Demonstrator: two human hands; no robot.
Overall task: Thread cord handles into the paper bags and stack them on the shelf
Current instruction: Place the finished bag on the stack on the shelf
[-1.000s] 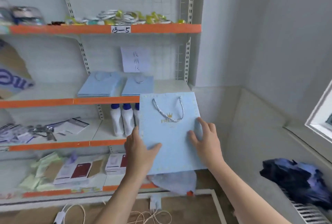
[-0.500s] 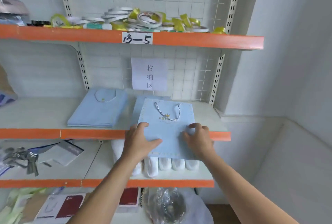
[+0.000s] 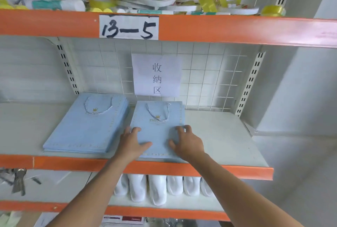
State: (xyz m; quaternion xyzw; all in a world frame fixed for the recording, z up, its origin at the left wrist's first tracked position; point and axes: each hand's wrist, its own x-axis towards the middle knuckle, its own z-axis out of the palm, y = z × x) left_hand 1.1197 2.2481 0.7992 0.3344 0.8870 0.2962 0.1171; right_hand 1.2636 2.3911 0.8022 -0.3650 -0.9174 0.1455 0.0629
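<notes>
Now both my hands lay on the blue paper bag [image 3: 156,132], flat on the orange-edged shelf [image 3: 218,170] atop the right-hand stack: left hand [image 3: 132,144] and right hand [image 3: 187,142] pressed it with spread, slightly bent fingers, gripping nothing. Its cord handle [image 3: 158,113] lay looped on top.

The gold lettering [image 3: 157,120] beyond the fingertips is too small to be read; the bottles [image 3: 156,188] below are half hidden.
</notes>
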